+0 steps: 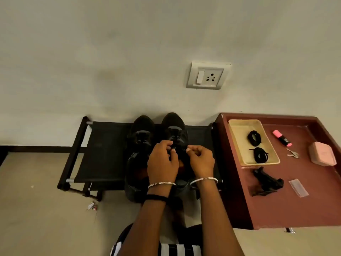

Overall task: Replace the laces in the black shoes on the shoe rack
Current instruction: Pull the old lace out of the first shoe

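- The person's left grip (pixel 162 160) and right grip (pixel 202 159) are both working at the lacing of the right-hand shoe (pixel 174 124). Their fingers are curling and pinching what I am taking to be its thin black lace (pixel 175 143), though black on black is hiding the strand.
- The pair of black fabric lace-up shoes (pixel 142 130) is sitting toes to the wall on a low black fabric-shelved shoe rack (pixel 103 150).
- The lace is looking light, limp and a little slippery, so pinching near its tip seems best. The soft, light shoe is best steadied beside the eyelets.
- Two coiled black spare laces (pixel 254 138) are lying in a shallow cream tray (pixel 239 133) on a reddish-brown table (pixel 304 204) just beside the rack.
- A pale wall with a white socket plate (pixel 207 75) is rising above a beige floor (pixel 36 218).
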